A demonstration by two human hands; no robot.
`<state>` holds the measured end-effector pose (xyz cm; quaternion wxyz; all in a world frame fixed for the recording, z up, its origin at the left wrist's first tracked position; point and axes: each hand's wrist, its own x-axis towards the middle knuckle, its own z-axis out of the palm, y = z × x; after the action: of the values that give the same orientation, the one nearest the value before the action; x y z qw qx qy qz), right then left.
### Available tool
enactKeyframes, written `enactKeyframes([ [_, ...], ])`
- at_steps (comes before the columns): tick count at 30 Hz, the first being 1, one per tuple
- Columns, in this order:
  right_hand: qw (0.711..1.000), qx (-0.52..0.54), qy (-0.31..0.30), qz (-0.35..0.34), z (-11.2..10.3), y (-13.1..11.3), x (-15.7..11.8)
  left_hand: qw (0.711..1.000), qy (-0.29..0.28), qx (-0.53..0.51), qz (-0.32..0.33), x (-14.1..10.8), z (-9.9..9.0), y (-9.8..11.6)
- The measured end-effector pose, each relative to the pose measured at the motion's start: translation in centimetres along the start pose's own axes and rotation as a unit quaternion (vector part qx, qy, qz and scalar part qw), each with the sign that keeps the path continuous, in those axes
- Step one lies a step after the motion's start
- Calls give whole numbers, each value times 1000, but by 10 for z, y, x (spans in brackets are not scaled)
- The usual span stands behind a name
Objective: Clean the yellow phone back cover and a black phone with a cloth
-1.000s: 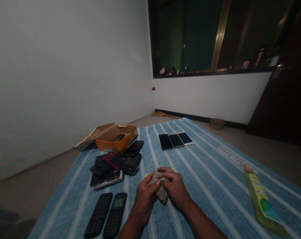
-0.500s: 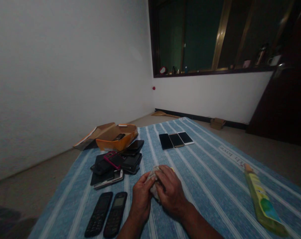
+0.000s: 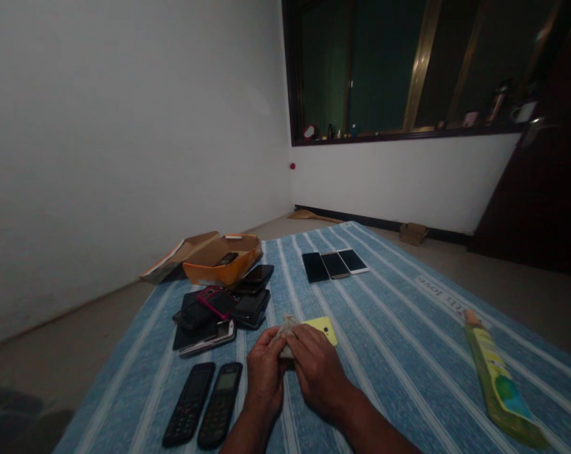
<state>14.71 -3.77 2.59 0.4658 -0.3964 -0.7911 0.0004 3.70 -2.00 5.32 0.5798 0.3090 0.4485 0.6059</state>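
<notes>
Near the front middle of the striped blue cloth, my left hand (image 3: 265, 371) and my right hand (image 3: 319, 371) meet, both with fingers closed on a crumpled greyish cloth (image 3: 288, 328). Just past my right hand's fingers shows a yellow phone (image 3: 324, 329), its camera end pointing right; the rest of it is hidden by the hand. Left of my left hand lie two dark keypad phones (image 3: 190, 403) side by side. A pile of phones (image 3: 205, 315), one with a pink frame, sits beyond them.
An open orange box (image 3: 219, 271) holding a dark phone stands behind the pile. Three phones (image 3: 333, 265) lie in a row farther back. On the right a bottle of yellow-green liquid (image 3: 500, 384) lies on its side on the striped cloth (image 3: 389, 353).
My right hand has shifted a little down and left, and more of the yellow phone shows. The grey cloth is bunched differently between my fingers.
</notes>
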Motion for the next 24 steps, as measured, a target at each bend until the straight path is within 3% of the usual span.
enactKeyframes([
  [4,997,70,13,27,-3,3,6,1000,-14,-2,-2,1,0,-1],
  [8,980,169,5,101,-9,7,11,999,-41,-15,-19,1,0,-2],
  [13,938,270,24,218,-14,15,14,995,-90,-16,-28,-2,1,-3],
  [19,870,360,58,333,-14,22,15,993,-109,36,-23,0,-2,-8],
  [24,853,330,119,386,-12,27,13,993,-106,44,-17,1,-3,-9],
])
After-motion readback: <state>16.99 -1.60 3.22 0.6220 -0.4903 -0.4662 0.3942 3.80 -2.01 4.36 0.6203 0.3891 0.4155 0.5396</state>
